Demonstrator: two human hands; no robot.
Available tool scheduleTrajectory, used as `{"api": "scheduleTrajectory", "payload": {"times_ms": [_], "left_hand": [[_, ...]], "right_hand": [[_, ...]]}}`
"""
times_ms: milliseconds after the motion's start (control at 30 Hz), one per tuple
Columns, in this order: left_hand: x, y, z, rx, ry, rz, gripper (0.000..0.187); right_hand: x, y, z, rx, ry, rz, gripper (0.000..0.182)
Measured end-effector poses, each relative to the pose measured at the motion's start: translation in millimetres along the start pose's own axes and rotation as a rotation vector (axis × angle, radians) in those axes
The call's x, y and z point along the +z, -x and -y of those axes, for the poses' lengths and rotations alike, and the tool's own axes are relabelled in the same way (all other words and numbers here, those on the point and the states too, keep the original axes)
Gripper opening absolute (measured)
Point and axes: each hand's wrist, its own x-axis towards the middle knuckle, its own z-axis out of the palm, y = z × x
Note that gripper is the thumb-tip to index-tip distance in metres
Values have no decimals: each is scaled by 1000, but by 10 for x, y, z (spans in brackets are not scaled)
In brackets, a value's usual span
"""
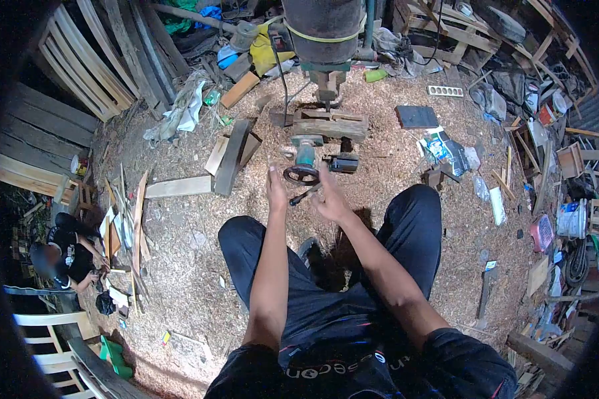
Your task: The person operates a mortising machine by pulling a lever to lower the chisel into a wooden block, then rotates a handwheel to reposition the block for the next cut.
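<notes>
A dark round handwheel (301,175) sits at the front of a green machine vise (305,154), between my two hands. My left hand (276,190) is upright at the wheel's left side, fingers stretched out and nothing in it. On the other side, my right hand (331,197) has its fingers apart, close to a black-knobbed crank handle (304,195) that slants below the wheel. A notched wooden block (331,125) rests behind the vise, under the spindle (327,93) of the machine. A black motor-like part (343,163) lies just beyond my right fingertips.
Wood shavings cover the floor. Offcut boards (231,158) lie left of the machine, and a dark flat block (416,117) and a plastic packet (444,151) lie right. At far left another person (66,256) sits among wood strips. Scrap piles line the right side.
</notes>
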Motion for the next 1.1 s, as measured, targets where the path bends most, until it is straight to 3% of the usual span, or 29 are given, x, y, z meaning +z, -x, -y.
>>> {"api": "scheduleTrajectory", "payload": {"times_ms": [133,167,233,300,367,467,600,733,800,967,1100], "left_hand": [[126,17,-24,65,-209,2,57],[152,-6,-19,83,-263,5,55],[184,-69,29,153,-345,8,52],[241,-344,101,272,-397,1,49],[394,-471,-119,323,-451,10,52],[607,-902,-37,213,-515,-9,59],[700,-1205,70,110,-553,10,64],[663,-1340,184,112,-615,-132,57],[538,-1310,178,143,-383,-81,49],[251,-1282,99,231,-439,-46,47],[199,-1323,147,196,-423,58,52]], "right_hand": [[-206,-145,-13,220,-130,218,69],[-380,-224,17,475,-72,219,55],[-414,-306,-416,501,-221,-240,50],[-803,-542,-493,732,-321,-332,53],[-912,-726,-805,584,-142,-498,58],[-1034,-1005,-972,624,-177,-454,67],[-1221,-1186,-722,625,-512,-255,73],[-1138,-1249,-804,634,-583,-216,67],[-1125,-1273,-704,607,-610,-118,65],[-582,-1313,-1097,417,-393,-308,58],[-680,-1352,-1090,620,-410,-331,47]]}}
